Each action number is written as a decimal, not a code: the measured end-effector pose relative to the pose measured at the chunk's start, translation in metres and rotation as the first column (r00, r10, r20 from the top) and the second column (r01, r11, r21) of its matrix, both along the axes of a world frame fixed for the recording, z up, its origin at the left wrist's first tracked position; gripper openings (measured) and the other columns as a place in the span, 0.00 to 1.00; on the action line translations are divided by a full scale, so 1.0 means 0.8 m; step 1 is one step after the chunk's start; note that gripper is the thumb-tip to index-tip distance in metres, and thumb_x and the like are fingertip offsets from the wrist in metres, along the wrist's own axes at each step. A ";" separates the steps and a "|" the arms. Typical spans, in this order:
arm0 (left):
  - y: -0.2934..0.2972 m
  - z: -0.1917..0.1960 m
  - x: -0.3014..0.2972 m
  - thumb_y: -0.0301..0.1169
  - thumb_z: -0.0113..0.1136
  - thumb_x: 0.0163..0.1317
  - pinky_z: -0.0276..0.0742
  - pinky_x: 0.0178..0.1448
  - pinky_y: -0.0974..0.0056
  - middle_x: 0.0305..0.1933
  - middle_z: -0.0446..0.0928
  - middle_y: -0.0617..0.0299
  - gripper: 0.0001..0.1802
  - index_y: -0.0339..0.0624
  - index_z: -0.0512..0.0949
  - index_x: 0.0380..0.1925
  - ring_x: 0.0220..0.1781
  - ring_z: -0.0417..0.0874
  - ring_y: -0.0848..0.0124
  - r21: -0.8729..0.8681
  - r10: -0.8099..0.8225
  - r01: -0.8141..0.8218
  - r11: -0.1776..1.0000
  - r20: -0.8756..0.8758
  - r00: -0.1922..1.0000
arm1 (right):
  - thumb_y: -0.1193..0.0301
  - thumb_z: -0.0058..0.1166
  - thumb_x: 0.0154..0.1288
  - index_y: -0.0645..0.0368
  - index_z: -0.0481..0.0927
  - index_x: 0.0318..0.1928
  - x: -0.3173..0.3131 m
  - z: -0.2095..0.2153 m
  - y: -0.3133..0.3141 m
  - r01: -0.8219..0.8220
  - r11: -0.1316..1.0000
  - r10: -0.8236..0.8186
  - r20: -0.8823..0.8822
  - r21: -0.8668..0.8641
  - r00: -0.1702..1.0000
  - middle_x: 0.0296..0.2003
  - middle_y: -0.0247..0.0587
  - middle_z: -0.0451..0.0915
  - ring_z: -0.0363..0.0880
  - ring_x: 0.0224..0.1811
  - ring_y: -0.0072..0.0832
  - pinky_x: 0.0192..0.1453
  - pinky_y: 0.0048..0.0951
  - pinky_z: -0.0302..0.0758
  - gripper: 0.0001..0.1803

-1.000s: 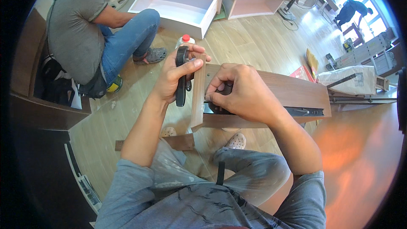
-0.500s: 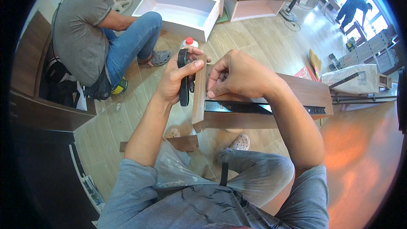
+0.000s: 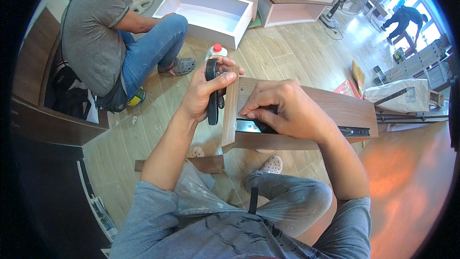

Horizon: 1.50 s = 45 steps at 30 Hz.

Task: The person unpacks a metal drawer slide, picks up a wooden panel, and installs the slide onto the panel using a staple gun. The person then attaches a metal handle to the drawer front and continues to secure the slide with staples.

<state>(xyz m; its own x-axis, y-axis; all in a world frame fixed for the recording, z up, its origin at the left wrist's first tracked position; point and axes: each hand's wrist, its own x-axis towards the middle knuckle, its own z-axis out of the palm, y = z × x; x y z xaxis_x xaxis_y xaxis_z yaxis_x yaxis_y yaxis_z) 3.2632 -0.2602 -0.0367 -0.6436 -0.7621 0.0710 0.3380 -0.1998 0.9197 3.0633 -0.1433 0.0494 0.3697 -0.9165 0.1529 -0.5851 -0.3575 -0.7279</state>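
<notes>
Head view: a brown box (image 3: 335, 105) with a metal rail (image 3: 247, 126) before the knees (image 3: 314, 201); right hand (image 3: 287, 109) curled over the rail, whether pinching anything cannot be told; left hand (image 3: 203, 88) wrapped around a black tool (image 3: 212, 112), thumb against the end panel (image 3: 230, 115).

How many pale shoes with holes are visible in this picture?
2: the right shoe is just below the brown wooden box; the left shoe is farther left, above the wooden strip, only partly showing. More may be hidden beneath the box.

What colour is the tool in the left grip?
The tool looks mostly black; head view.
</notes>
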 end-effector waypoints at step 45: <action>0.008 0.005 -0.003 0.38 0.69 0.70 0.81 0.47 0.70 0.47 0.83 0.60 0.16 0.41 0.77 0.49 0.42 0.84 0.78 0.047 -0.017 0.018 0.999 -0.030 0.999 | 0.72 0.72 0.53 0.63 0.89 0.29 0.015 0.035 -0.033 0.159 0.931 -0.123 -0.128 0.329 0.984 0.22 0.42 0.84 0.82 0.26 0.26 0.35 0.32 0.78 0.07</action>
